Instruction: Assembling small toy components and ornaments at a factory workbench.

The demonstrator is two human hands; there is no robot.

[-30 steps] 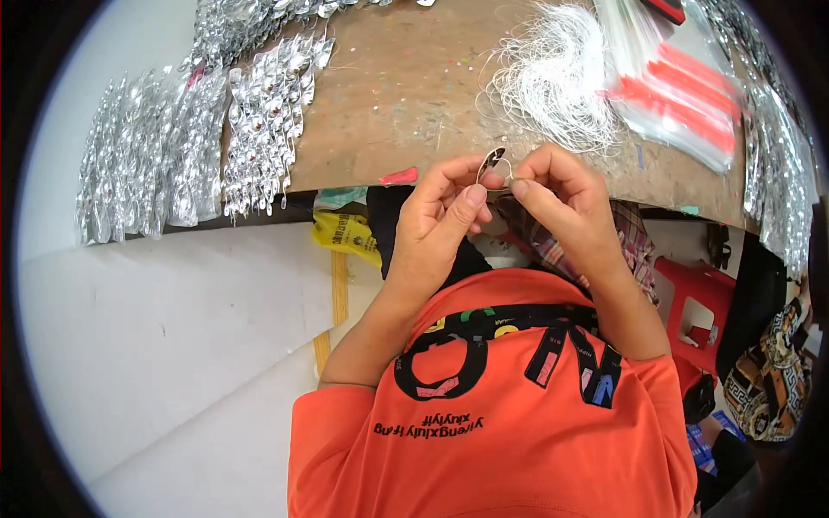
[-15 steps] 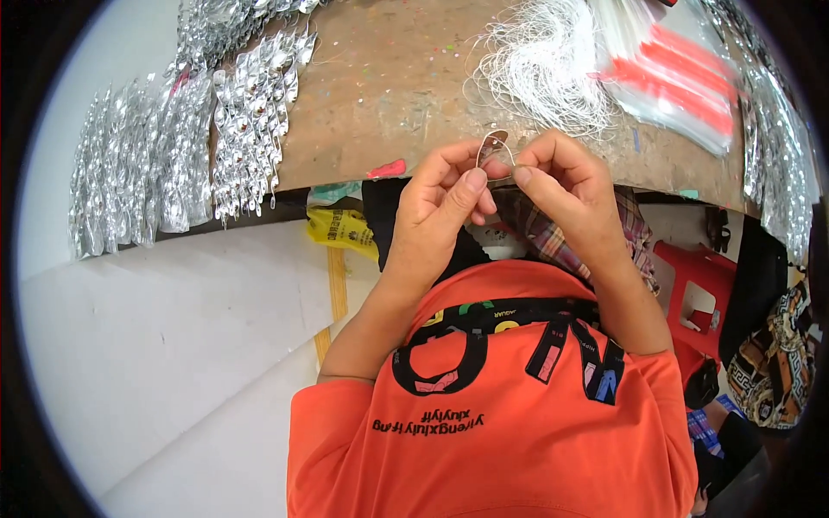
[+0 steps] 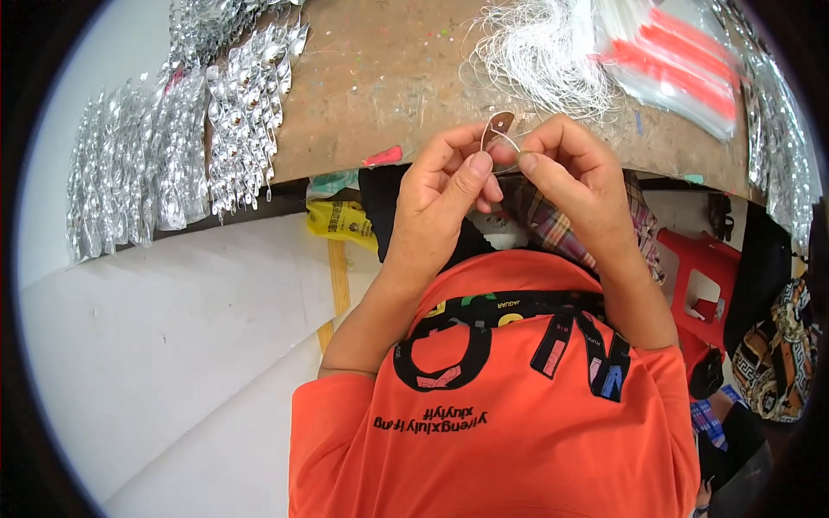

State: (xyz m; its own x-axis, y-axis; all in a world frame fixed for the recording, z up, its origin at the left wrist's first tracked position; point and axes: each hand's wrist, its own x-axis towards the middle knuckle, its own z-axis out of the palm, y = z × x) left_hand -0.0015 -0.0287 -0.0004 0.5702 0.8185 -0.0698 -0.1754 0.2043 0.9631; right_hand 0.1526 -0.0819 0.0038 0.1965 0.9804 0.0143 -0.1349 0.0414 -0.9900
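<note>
Just above the table's near edge, my left hand (image 3: 439, 192) pinches a small flat brown tag (image 3: 501, 122) with rounded end and a hole near its tip. A thin white cord (image 3: 506, 136) arches by the tag's tip and bends over toward the right. It appears to pass through the hole, though I cannot tell for sure. Between thumb and forefinger, my right hand (image 3: 577, 180) grips the cord's other side. The lower part of the tag is hidden behind my left fingers.
A tangled bundle of white cords (image 3: 553, 65) lies ahead on the brown table (image 3: 371, 95). Clear bags with red bands (image 3: 673, 65) sit right of it. Silvery packets (image 3: 138, 164) drape over the left edge, more at far right. A red stool (image 3: 701, 281) stands below right.
The brown tag has tilted up and shows more above my left fingers, its hole now visible. The cord loop has narrowed. My right hand has shifted slightly upward.
</note>
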